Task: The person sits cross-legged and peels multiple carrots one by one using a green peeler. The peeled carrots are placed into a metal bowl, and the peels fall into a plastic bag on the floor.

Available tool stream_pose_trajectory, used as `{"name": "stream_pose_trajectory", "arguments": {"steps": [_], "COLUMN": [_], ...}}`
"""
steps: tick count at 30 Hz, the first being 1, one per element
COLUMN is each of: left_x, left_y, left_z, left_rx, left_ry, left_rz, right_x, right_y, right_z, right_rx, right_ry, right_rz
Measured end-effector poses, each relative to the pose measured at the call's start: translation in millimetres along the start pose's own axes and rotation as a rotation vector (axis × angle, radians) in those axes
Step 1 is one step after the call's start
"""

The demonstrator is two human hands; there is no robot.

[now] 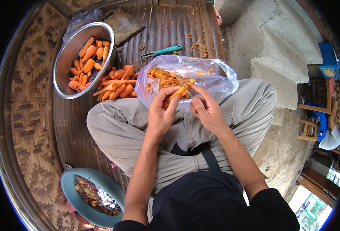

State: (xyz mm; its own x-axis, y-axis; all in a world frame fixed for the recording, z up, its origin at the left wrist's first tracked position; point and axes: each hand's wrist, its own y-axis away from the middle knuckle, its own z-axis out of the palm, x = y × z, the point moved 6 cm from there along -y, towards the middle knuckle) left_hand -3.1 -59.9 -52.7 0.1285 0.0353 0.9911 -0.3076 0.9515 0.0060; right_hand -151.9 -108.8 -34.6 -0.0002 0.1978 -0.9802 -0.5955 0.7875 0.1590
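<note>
A carrot [175, 95] is gripped in my left hand [161, 114], its tip pointing up and to the right. My right hand [207, 111] holds a knife whose thin blade [185, 86] lies across the carrot's far end; the handle is hidden in my fingers. Under both hands, a clear plastic bag [226, 75] lies open, with carrot peelings and cut pieces [162, 77] inside. Left of the bag, several carrots [119, 83] are heaped on the bamboo slats. A steel bowl [64, 62] beyond them contains several peeled carrots [89, 55].
A peeler [165, 50] with a green handle rests beyond the bag, near scattered peelings [198, 47]. A flat board [123, 24] lies at the back. A blue-green basin [71, 187] of dark water and scraps stands behind my left side. Concrete steps [276, 72] rise on the right.
</note>
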Motion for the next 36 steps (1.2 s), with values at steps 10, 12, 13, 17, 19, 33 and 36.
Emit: {"name": "stream_pose_trajectory", "arguments": {"steps": [10, 12, 13, 17, 19, 33, 36], "left_x": [0.9, 4.9, 7.8, 22.7, 30.8, 5.7, 11.5], "left_y": [-1.4, -3.1, -4.2, -3.8, -1.9, -4.3, -3.3], "left_z": [3.0, 3.5, 3.8, 5.4, 8.2, 8.8, 6.0], "left_rx": [-0.01, -0.002, 0.004, 0.047, 0.072, 0.077, 0.095], "left_ry": [-0.129, -0.222, -0.27, -0.459, -0.615, -0.031, -0.154], "left_rz": [0.097, 0.181, 0.233, 0.427, 0.519, 0.061, 0.093], "right_x": [4.4, 4.8, 4.9, 4.7, 5.8, 0.5, 1.0], "right_y": [-4.5, -5.0, -5.1, -5.6, -5.1, -2.0, -2.8], "right_z": [-3.0, -3.7, -4.3, -6.1, -8.1, -7.7, -7.2], "right_rx": [0.011, 0.019, 0.025, 0.033, 0.051, 0.04, 0.039], "right_ry": [-0.131, -0.132, -0.132, -0.131, -0.171, -0.226, -0.207], "right_rz": [0.044, 0.056, 0.059, 0.073, 0.112, 0.13, 0.127]}}
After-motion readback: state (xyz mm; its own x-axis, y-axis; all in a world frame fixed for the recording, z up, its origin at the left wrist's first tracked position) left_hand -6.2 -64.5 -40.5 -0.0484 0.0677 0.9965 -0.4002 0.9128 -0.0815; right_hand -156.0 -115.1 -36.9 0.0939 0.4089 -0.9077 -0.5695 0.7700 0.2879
